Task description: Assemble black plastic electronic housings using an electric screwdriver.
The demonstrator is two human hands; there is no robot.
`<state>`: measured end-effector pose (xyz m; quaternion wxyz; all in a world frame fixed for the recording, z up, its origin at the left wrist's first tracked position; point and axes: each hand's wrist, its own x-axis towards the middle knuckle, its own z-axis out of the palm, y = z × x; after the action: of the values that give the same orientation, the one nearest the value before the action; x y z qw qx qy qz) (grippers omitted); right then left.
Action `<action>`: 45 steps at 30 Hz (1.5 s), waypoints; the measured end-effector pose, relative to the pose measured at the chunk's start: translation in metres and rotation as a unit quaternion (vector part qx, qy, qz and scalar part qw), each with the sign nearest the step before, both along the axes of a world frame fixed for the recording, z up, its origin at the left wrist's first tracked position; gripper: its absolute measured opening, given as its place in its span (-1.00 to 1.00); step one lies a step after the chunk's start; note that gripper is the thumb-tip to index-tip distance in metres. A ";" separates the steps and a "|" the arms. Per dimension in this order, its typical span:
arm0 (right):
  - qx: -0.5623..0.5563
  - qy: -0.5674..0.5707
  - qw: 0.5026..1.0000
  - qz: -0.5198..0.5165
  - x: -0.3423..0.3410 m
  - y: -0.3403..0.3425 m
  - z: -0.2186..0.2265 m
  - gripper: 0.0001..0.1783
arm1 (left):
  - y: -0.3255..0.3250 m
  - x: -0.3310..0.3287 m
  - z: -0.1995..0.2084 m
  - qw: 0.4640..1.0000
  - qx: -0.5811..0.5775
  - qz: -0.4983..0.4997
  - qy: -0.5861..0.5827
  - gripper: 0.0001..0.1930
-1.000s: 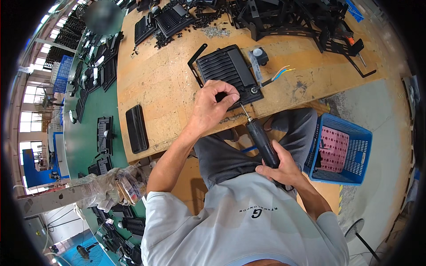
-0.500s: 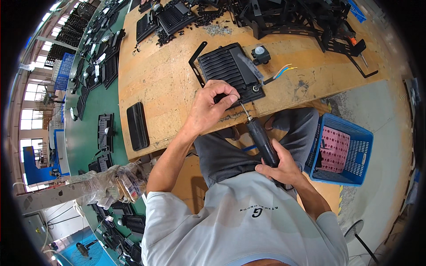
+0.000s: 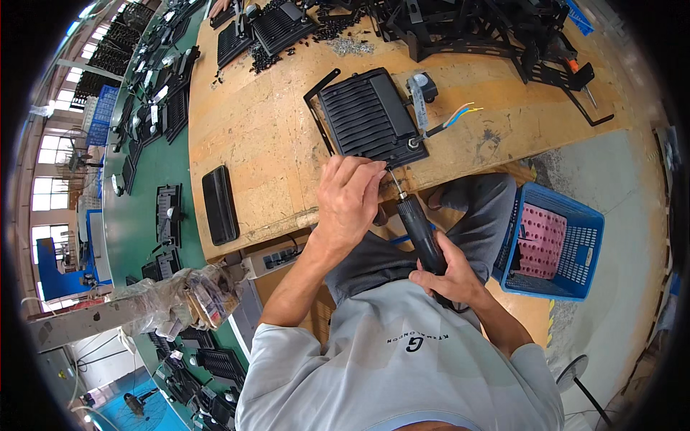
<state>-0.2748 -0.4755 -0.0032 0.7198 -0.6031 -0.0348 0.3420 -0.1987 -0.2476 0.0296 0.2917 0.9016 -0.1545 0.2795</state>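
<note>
Floodlight housing [image 3: 370,118], black, ribbed and likely rigid and heavy, lies flat near the counter [image 3: 266,122] edge, best steadied by its corner where the left hand [image 3: 350,197] pinches, while the right hand [image 3: 451,276] is clamped around the electric screwdriver [image 3: 420,233].

A broad bare stretch of the wooden bench [image 3: 266,136] is left open between the finned black housing [image 3: 366,118] and the flat black panel [image 3: 219,205], so passage is free there. The far edge is blocked by a heap of black brackets [image 3: 489,29] and scattered small parts [image 3: 338,32] (loose screws among them). To the right, the near edge is hemmed by the stray cable [image 3: 449,118], and the floor beside the knees is taken up by a blue basket [image 3: 557,241].
</note>
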 end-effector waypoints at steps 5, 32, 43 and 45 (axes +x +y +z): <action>0.022 0.009 1.000 -0.012 -0.004 -0.001 0.002 -0.48 | -0.007 0.005 0.011 0.996 0.080 -0.037 -0.023 -0.79; 0.024 0.028 0.999 0.004 -0.001 0.001 0.001 -0.34 | 0.000 0.006 -0.007 1.000 0.002 0.003 -0.011 -0.79; 0.033 0.072 0.997 0.011 0.006 0.003 0.025 -0.51 | 0.020 0.007 -0.009 0.998 0.045 -0.044 0.014 -0.75; 0.025 0.084 0.996 0.015 0.007 0.001 0.027 -0.51 | 0.021 0.007 -0.009 0.998 0.046 -0.047 0.017 -0.74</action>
<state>-0.2679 -0.4749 0.0242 0.7301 -0.5531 0.0085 0.4013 -0.1919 -0.2266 0.0202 0.2654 0.9104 -0.2047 0.2426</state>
